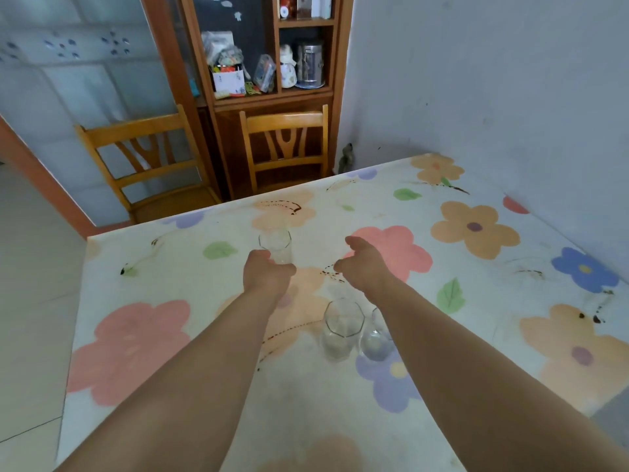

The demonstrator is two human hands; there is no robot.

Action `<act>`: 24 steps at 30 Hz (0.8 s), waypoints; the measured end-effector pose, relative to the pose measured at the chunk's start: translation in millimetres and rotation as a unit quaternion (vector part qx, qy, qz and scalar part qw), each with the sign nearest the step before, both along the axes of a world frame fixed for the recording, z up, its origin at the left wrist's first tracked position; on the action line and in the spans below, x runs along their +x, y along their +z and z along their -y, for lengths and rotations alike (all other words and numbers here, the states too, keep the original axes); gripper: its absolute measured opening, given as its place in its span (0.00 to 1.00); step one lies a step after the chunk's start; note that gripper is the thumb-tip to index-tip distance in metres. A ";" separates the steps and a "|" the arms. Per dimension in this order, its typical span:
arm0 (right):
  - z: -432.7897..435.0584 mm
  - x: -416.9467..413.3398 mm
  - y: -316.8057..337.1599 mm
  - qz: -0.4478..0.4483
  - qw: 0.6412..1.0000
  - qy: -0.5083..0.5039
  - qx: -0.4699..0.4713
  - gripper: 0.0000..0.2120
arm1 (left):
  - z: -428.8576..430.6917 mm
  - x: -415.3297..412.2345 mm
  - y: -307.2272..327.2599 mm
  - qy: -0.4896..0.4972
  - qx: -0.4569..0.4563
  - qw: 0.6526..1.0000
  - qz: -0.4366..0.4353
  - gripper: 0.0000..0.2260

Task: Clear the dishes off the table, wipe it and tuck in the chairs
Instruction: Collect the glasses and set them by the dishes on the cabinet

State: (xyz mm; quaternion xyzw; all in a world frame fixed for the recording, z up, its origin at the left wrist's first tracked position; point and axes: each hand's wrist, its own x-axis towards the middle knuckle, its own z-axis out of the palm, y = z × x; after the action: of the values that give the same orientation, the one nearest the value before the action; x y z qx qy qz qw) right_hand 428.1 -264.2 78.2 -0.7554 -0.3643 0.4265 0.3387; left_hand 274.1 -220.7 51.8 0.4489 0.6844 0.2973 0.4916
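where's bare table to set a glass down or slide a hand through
Free: the left strip between table edge and left forearm; the far right round the orange flower. Crowded: the middle, where the left hand grips the far glass and two near glasses stand by the right forearm.

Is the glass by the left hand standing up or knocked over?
Standing up. The glass sits upright on the table, rim on top; the left hand grips its lower part.
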 end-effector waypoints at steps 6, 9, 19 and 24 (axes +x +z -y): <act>-53.2 -31.3 -9.6 -0.015 0.996 0.088 -0.018 0.31 | -41.1 -18.7 -11.9 -0.005 -0.009 0.998 -0.056 0.38; -70.0 -40.4 -17.4 -0.012 0.993 0.110 -0.031 0.31 | -54.9 -16.3 -14.6 -0.032 -0.012 0.998 -0.059 0.40; -84.9 -61.5 -26.9 -0.033 0.991 0.126 -0.037 0.22 | -76.9 -15.6 -24.8 -0.127 0.008 0.983 -0.134 0.40; -73.8 -68.4 -21.7 -0.039 0.991 0.114 -0.051 0.20 | -62.5 -26.6 -24.9 -0.146 0.048 0.970 -0.188 0.32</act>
State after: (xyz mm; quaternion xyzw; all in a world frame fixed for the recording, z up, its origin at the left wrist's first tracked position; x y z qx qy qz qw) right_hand 359.7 -190.4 56.5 -0.7076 -0.4127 0.5097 0.2631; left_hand 247.5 -158.3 26.9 0.6154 0.6762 0.1651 0.3699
